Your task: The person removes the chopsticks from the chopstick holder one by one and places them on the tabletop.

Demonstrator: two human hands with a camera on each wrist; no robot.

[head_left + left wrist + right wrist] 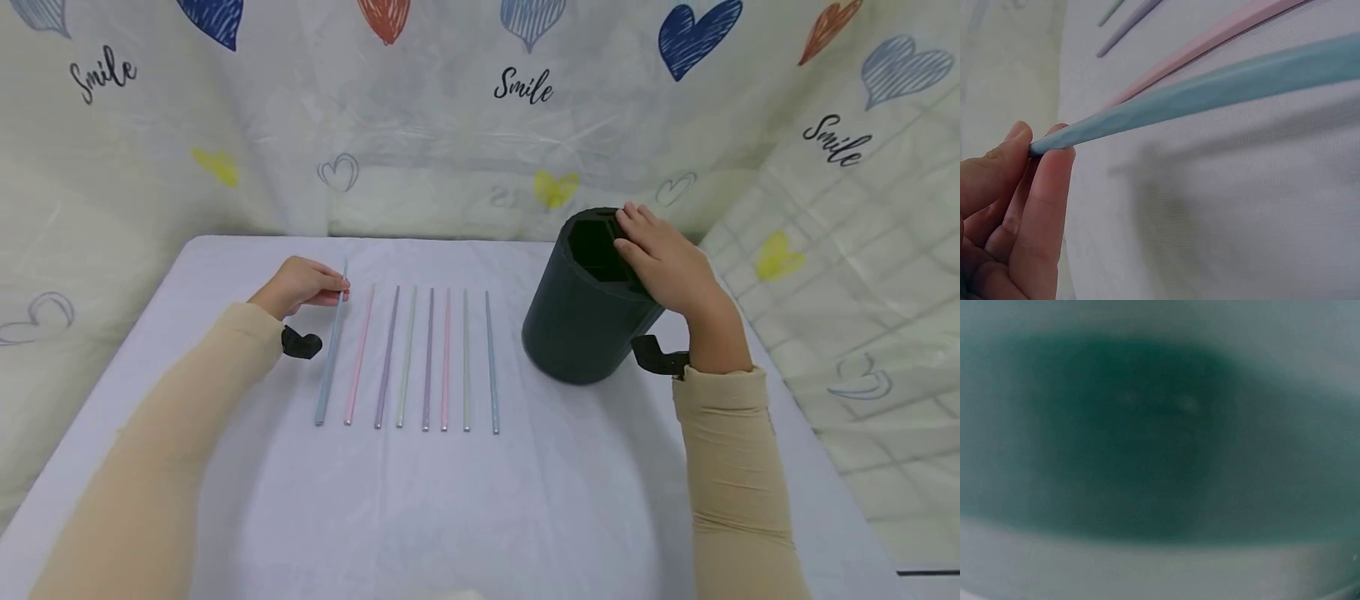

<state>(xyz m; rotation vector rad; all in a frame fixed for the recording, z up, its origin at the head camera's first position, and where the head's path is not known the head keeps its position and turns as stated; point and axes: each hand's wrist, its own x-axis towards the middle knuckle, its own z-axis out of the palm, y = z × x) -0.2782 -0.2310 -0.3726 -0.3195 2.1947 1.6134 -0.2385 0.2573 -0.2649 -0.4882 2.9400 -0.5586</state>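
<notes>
My left hand (303,282) pinches the far, thin end of a light blue chopstick (331,358) between thumb and fingers. In the left wrist view that chopstick (1197,97) casts a separate shadow on the cloth. Just to its right lies a pink chopstick (360,358), first in a row with purple (387,358), green (407,358) and other pastel chopsticks, ending in a blue one (492,362). My right hand (667,258) rests over the right side of the rim of a dark green container (581,321), fingers extended across its top. Only blurred green fills the right wrist view.
A white cloth covers the table (442,508). Behind it hangs a pale curtain (442,108) printed with hearts and words, meeting the table's back edge. The container stands at the back right, its opening facing up with a divider inside.
</notes>
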